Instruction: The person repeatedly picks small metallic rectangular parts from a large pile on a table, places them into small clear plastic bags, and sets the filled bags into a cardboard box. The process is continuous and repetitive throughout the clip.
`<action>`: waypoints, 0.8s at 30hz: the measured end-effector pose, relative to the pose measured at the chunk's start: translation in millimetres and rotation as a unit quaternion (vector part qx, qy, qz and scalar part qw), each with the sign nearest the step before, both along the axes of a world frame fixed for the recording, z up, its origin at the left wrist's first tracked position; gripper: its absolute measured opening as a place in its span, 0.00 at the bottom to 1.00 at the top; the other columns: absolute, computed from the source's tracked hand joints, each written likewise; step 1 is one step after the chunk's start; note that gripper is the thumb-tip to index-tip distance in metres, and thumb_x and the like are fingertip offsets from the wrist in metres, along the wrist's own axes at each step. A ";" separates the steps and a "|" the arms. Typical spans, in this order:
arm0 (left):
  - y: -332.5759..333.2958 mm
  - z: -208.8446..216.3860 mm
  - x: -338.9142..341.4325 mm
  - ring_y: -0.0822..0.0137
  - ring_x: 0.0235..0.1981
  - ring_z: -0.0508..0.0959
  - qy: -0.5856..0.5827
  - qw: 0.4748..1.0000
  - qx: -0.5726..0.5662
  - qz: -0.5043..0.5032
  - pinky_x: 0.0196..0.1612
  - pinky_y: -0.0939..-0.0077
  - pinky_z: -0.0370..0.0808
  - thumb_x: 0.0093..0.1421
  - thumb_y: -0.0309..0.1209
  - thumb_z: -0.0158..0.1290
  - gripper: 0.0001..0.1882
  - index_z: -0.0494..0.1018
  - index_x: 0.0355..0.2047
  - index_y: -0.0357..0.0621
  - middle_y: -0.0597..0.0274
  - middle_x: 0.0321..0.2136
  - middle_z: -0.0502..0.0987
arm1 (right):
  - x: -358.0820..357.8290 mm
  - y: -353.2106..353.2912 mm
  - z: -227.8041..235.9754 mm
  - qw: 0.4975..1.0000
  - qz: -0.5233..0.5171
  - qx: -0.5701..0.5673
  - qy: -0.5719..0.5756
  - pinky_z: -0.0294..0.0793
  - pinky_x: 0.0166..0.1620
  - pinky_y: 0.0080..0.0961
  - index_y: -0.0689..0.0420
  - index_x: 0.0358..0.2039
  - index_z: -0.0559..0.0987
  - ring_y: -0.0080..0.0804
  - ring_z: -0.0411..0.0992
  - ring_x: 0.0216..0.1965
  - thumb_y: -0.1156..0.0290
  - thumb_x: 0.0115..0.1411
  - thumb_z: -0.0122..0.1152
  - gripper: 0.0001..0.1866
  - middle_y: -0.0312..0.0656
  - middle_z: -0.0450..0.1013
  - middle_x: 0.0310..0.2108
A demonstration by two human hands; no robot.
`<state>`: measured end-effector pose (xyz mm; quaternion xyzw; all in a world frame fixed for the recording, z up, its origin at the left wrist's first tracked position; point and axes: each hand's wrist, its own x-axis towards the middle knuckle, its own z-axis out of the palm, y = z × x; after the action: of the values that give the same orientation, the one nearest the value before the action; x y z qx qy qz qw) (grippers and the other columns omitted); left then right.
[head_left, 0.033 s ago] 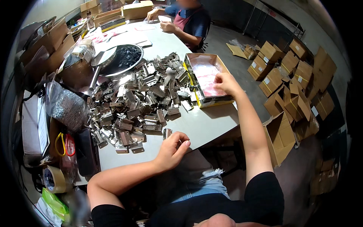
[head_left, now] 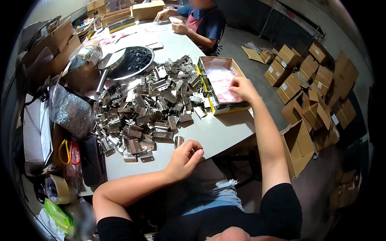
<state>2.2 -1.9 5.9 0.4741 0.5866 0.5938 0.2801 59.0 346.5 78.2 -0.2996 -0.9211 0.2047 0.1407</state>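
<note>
My left hand (head_left: 183,162) is over the near edge of the table, its fingers curled in. A small metal bracket (head_left: 179,141) sticks out past the far side of those fingers. Beyond it spreads a large heap of similar shiny brackets (head_left: 161,100). To the right, my right hand (head_left: 243,89) reaches into an open cardboard box (head_left: 231,107). Its fingers are pinched together above pink-and-white plastic packets (head_left: 220,78) lying inside. Whatever is between those fingertips is hidden.
A metal bowl (head_left: 150,66) of black pieces with a metal scoop (head_left: 103,78) stands behind the heap. At left are a clear bag of small parts (head_left: 72,110), scissors (head_left: 74,153) and a tape roll (head_left: 58,190). A person (head_left: 205,26) works across the table. Cartons (head_left: 289,84) cover the floor.
</note>
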 end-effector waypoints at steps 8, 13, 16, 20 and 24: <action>-5.0 -1.0 0.0 0.73 0.34 0.74 0.000 1.000 0.008 0.004 0.37 0.79 0.73 0.63 0.27 0.53 0.11 0.68 0.43 0.35 0.60 0.34 0.74 | 28.8 -72.2 11.4 0.945 -0.004 0.092 0.312 0.72 0.38 0.28 0.63 0.27 0.79 0.39 0.75 0.32 0.72 0.54 0.64 0.07 0.46 0.75 0.30; 3.8 0.1 6.9 0.67 0.48 0.73 -0.108 0.990 0.082 0.033 0.48 0.75 0.74 0.61 0.26 0.56 0.21 0.64 0.52 0.35 0.54 0.47 0.72 | 58.7 -167.9 -2.2 0.926 0.219 0.055 0.303 0.72 0.42 0.30 0.61 0.23 0.77 0.38 0.72 0.37 0.75 0.50 0.65 0.05 0.47 0.71 0.35; 2.2 -10.1 2.1 0.72 0.30 0.76 -0.122 0.991 0.056 0.003 0.33 0.78 0.74 0.62 0.28 0.55 0.13 0.70 0.45 0.35 0.56 0.36 0.77 | 69.9 -198.8 -19.4 0.922 0.251 -0.023 0.294 0.72 0.44 0.30 0.61 0.22 0.76 0.41 0.72 0.41 0.76 0.49 0.64 0.05 0.50 0.72 0.41; -2.7 -4.2 3.9 0.74 0.28 0.75 -0.075 0.996 0.049 0.026 0.30 0.80 0.71 0.63 0.26 0.53 0.07 0.75 0.39 0.36 0.59 0.29 0.77 | 73.6 -197.6 -35.1 0.913 0.259 -0.098 0.298 0.72 0.46 0.32 0.61 0.19 0.73 0.42 0.72 0.43 0.76 0.49 0.62 0.07 0.52 0.72 0.45; -2.9 2.1 -0.3 0.72 0.27 0.74 0.077 0.991 0.084 0.069 0.30 0.79 0.70 0.62 0.25 0.53 0.06 0.77 0.37 0.37 0.56 0.29 0.76 | 73.1 -183.8 -45.2 0.930 0.185 -0.128 0.289 0.69 0.49 0.31 0.61 0.20 0.72 0.38 0.70 0.44 0.75 0.50 0.61 0.07 0.48 0.69 0.45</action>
<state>1.9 -4.8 8.0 0.4985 0.5857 0.6207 0.1522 132.0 162.7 33.0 -0.0674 -0.8456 0.4208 0.3215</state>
